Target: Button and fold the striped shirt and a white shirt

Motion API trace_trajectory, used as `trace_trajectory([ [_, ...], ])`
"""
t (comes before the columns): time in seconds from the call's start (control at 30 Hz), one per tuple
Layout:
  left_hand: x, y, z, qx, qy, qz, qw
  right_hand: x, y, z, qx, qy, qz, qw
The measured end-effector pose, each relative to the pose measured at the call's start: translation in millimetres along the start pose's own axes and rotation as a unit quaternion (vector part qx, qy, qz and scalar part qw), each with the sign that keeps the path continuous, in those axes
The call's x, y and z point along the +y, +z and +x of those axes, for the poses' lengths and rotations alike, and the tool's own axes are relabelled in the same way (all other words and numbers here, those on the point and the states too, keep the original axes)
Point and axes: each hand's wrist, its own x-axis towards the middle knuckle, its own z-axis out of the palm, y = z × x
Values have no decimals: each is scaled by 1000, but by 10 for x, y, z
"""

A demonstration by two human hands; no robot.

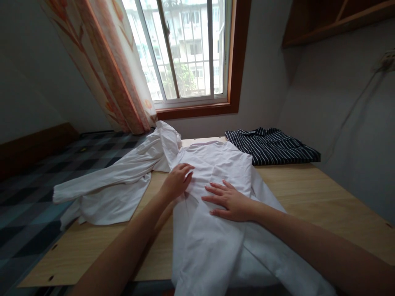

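Observation:
A white long-sleeved shirt (212, 242) lies on the wooden board in front of me. One side is folded inward over its middle, and its lower end reaches past the board's near edge. My right hand (230, 201) rests flat on the folded part with its fingers spread. At the shirt's left edge is my left hand (178, 180), fingers slightly bent and thumb apart, touching the cloth without a visible grip. Just left of it, a second white garment (114, 193) lies loosely spread, its sleeve stretching toward the bed.
A folded black-and-white striped garment (273, 146) sits at the board's far right. The wooden board (314, 193) borders a dark checked bed cover (27, 205) on the left. Ahead are a window (191, 53) and a floral curtain (108, 61). A wooden shelf (339, 24) hangs upper right.

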Motion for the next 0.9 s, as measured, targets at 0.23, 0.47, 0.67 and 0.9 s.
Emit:
trace_trajectory([
  [0.23,46,393,-72,-200,-22,6,979,23,33,8,10,-4,-7,1000],
  [0.47,-132,252,346,-342,-27,43,938,34,32,18,5,-7,-8,1000],
  [0.67,-81,341,595,-291,-221,99,926,28,17,12,4,-8,-1,1000],
  [0.9,-247,454,824,-257,-273,112,920,26,5,17,8,-7,4,1000],
])
